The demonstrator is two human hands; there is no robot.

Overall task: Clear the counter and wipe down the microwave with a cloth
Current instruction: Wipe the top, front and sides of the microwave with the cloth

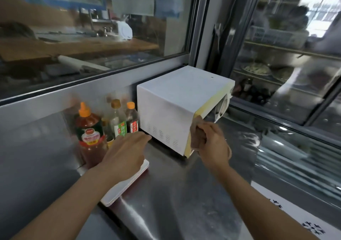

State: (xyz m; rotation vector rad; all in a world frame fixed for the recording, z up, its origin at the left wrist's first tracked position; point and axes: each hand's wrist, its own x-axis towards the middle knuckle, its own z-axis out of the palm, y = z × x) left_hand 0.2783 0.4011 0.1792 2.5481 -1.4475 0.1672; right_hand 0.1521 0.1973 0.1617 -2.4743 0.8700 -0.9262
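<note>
At the far left of the brushed stainless-steel counter [175, 193] stands a squat red sauce bottle with an orange nozzle cap [88, 129], upright against the steel back wall. Just beside it are a pale bottle with a brown cap and green label [118, 119] and a dark bottle with an orange cap and red label [132, 119], both upright and close to the microwave's side. In front of them lies a flat white rectangular board [127, 184], partly under the left hand [125, 153], which hovers or rests over it with fingers straight and loose, holding nothing, fingertips just short of the microwave's vented side. The boxy white microwave with a cream-yellow front edge [173, 99] sits at the counter's back. At its front lower corner the right hand [212, 143] grips a bunched brownish cloth [197, 136], pressed against that edge.
</note>
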